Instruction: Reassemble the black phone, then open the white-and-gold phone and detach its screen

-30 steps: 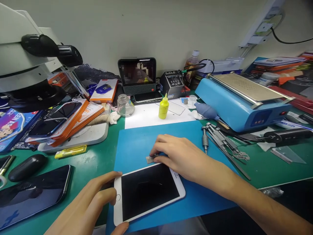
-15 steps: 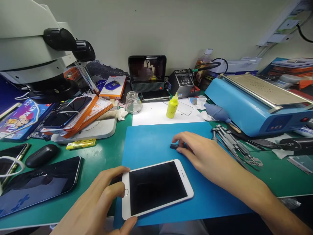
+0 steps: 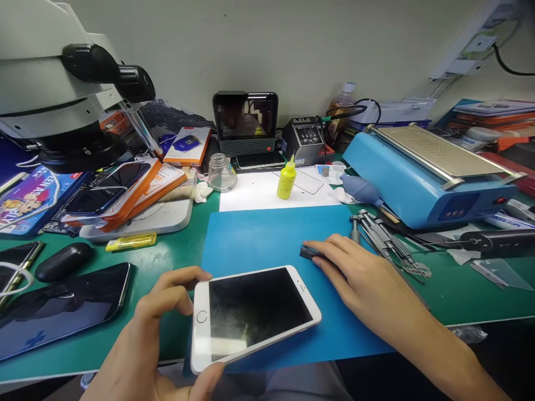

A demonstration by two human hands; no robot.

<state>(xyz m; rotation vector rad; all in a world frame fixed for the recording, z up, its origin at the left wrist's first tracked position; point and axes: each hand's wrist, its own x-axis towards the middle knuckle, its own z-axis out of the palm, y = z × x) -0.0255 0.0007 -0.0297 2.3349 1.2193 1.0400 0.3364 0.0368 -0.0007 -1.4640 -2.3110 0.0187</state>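
A white smartphone [image 3: 256, 314] with a dark screen and round home button is over the blue mat [image 3: 242, 234]. My left hand [image 3: 167, 328] grips its home-button end, fingers on the far edge and thumb on the near edge. That end looks slightly raised. To the right, my right hand [image 3: 355, 267] rests low over the mat, its fingers closed on a small black block [image 3: 308, 253]. Most of the block is hidden under the fingers, so its kind is unclear.
A yellow dropper bottle [image 3: 286, 179] stands on white paper behind the mat. Screwdrivers [image 3: 384, 234] and a blue heating plate machine [image 3: 434, 172] are at right. A microscope [image 3: 62, 94] overhangs the left, above boxes. Another dark phone [image 3: 71, 306] lies front left.
My left hand has tilted the white phone, raising its home-button end, and a reflection now shows on the screen. My right hand and the black block have shifted slightly right. The view has shifted a little.
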